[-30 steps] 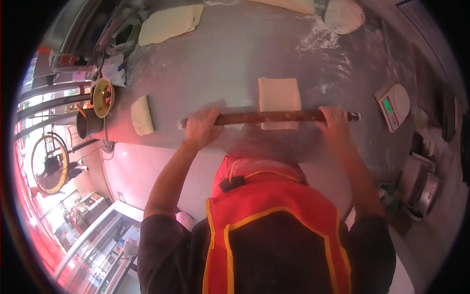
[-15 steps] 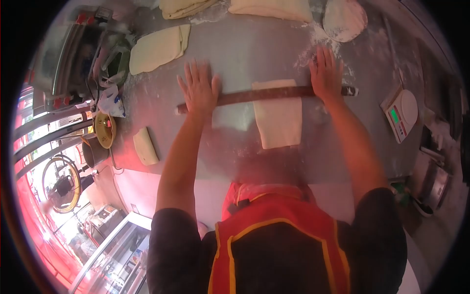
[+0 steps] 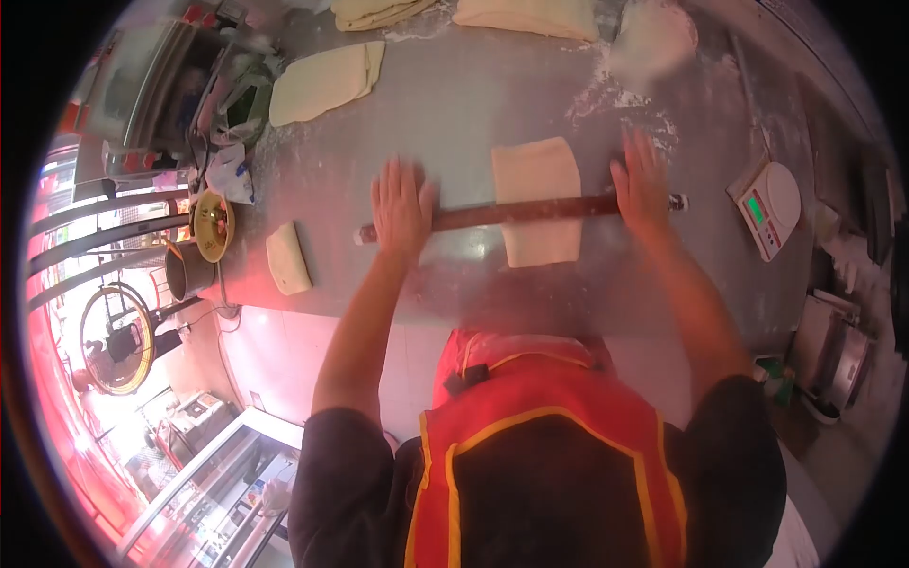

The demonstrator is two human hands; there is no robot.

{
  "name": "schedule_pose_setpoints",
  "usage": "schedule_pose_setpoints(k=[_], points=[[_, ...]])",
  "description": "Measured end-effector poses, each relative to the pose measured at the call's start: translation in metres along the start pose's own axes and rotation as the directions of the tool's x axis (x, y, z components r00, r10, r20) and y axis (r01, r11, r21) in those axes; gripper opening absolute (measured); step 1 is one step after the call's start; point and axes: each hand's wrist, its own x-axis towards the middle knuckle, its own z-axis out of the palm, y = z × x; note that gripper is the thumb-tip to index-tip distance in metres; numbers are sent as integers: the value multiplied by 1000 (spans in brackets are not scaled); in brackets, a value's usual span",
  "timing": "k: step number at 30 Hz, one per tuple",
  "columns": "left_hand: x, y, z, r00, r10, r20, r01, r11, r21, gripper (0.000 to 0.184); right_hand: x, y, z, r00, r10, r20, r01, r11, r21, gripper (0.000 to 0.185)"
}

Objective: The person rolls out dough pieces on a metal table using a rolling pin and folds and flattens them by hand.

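A dark wooden rolling pin (image 3: 473, 216) lies across a flat rectangular piece of dough (image 3: 538, 170) on the grey worktop. Dough shows on both sides of the pin. My left hand (image 3: 401, 210) rests palm down on the pin's left part, fingers stretched out. Toward its other end, my right hand (image 3: 644, 187) also lies flat on the pin with its fingers extended and somewhat blurred. Neither hand wraps round the wood.
A small dough piece (image 3: 288, 258) lies at left, and a folded dough sheet (image 3: 322, 83) behind it. More dough (image 3: 525, 13) and loose flour (image 3: 615, 95) are at the back. A digital scale (image 3: 772, 210) stands right; a yellowish bowl (image 3: 214, 227) sits at the left edge.
Both hands and the rolling pin have moved toward my body over the dough, so more dough now shows beyond the pin and less on my side. The view has shifted slightly.
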Motion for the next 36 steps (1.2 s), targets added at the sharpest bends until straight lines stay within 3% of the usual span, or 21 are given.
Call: schedule_pose_setpoints(k=[2,6,9,13,15,18,21,24,26,27,30,32,36], points=[[16,12,-7,998,-53,-40,52,998,-35,47,9,5,9,999,11,33,-11,1000,-14,49],[-79,29,-18,985,-68,162,73,997,-30,60,-85,-22,-32,977,15,211,-5,999,-47,56],[-129,47,-24,991,-83,101,93,990,-102,66,-126,-29,-36,981,15,192,-9,999,-34,58],[-48,28,-13,985,-104,137,103,995,10,65,-56,-21,-10,983,108,149,-102,994,-45,56],[7,17,-8,995,-67,70,63,996,66,64,-3,-9,8,994,46,101,-20,969,-244,54],[69,-1,6,994,-70,-81,73,997,31,61,55,1,19,998,49,-35,-56,973,-222,53],[21,8,0,997,-53,-51,54,998,34,62,10,-4,11,1000,-14,25,17,993,-114,54],[-73,25,-12,992,-75,100,77,997,-15,66,-75,-24,-18,981,34,189,-20,997,-76,55],[-96,20,-3,1000,-8,14,10,993,-120,60,-101,-25,-22,972,32,234,-19,998,-56,54],[-84,19,-9,1000,-16,23,18,994,-111,59,-86,-20,-18,991,7,136,3,997,-71,54],[-26,16,-18,998,-41,36,43,998,-52,56,-17,-13,-9,995,90,47,-90,996,-15,54],[-26,23,-19,996,-53,76,51,998,29,55,-44,-21,-12,989,50,138,-44,998,-50,54],[-113,41,-29,993,-60,97,64,997,-34,63,-130,-46,-40,973,47,224,-3,981,-193,55]])
